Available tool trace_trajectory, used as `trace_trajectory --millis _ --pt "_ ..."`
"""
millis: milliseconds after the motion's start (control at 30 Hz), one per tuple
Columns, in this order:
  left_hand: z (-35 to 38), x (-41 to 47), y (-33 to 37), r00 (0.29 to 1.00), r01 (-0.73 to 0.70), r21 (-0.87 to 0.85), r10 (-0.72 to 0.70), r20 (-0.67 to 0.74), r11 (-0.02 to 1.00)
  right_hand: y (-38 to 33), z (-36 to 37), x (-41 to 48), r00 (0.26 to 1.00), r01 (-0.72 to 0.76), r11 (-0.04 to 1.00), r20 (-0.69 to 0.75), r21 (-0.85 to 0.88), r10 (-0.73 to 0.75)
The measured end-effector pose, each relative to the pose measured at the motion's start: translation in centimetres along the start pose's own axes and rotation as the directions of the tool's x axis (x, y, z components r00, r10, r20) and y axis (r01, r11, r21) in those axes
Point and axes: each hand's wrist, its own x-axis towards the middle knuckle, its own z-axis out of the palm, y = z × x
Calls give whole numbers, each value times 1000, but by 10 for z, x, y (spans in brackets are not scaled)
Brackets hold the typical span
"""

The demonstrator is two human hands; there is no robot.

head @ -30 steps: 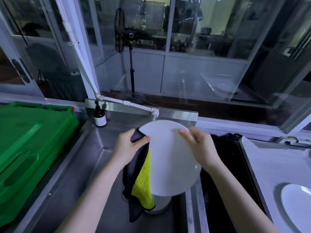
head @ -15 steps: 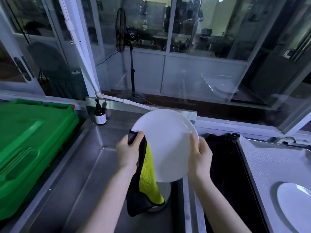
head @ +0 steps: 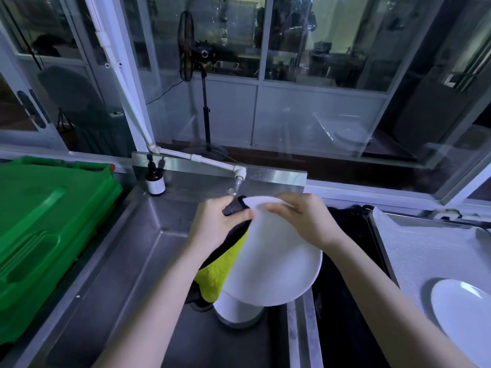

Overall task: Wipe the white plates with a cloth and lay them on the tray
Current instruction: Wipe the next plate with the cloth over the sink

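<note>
Nearest us, below the grip, a white stack (head: 236, 313) sits on the floor of the steel sink (head: 127, 274). It looks like more plates, though the held one hides most of it. Just above, the white plate (head: 273, 264) is up in both hands, tilted on edge, one broad side turned toward us.

The left hand (head: 219, 227) pinches the cloth (head: 221, 268) onto the upper-left rim, thumb on the near side. The yellow pile hangs loose below that pinch, with the dark backing showing at the top. The right hand (head: 305, 221) curls over the top rim just beside it, thumbs nearly meeting. So this is the wiping step, I'd say, with the rim getting the attention.

To do it well, the right hand should feed the plate round while the cloth hand wraps the edge, covering front and back together. That dangling tail wants bunching up so it doesn't drag into the sink. A firm hold matters too, because a smooth plate on edge over that stack could slip.

Out to the right of the grip, the tray (head: 414, 251) has one laid plate (head: 467, 317) on it, with bare surface beyond that. Past the hands is the tap (head: 239, 179), then a brown pump bottle (head: 155, 179), with the green crate (head: 45, 221) off to the left.
</note>
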Motion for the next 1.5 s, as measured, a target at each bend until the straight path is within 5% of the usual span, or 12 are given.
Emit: trace_trajectory --millis 133,200,400,533,700,800,867,900,1067,1267,1400,1500 --pt "-2 -14 -7 933 112 -129 -149 -327 985 7 25 -21 839 -184 874 -392 449 378" --pt "-2 -18 -10 922 142 -182 -197 -335 973 11 42 -31 760 -205 757 -387 620 523" --pt "-17 -7 -7 990 62 -32 -65 -126 998 10 0 -14 982 -137 916 -69 376 175" --pt "-6 -3 6 982 -65 16 61 177 998 0 -4 9 984 -17 998 174 -52 26" --pt "-6 -8 -6 999 -24 -5 24 41 1000 11 1 -4 999 -29 997 -38 67 32" --pt "5 -24 -19 953 97 -249 -162 -256 964 15 23 -17 848 -145 895 -413 423 332" --pt "15 -31 -23 916 131 -339 -245 -319 932 17 44 -28 700 -185 771 -468 610 539" --pt "17 -31 -25 915 125 -342 -241 -324 932 19 50 -32 698 -197 747 -445 634 561" --pt "-5 -16 -24 961 87 -263 -151 -233 961 32 12 -25 951 -161 827 -140 539 276" --pt "-12 6 4 968 -117 -46 124 217 992 13 -18 13 969 -167 977 204 130 139" --pt "-8 2 -4 995 -46 -108 55 85 993 14 -13 5 988 -137 971 92 196 121" --pt "4 -8 -20 967 89 -336 -163 -198 938 15 10 -8 899 -226 810 -204 541 388"
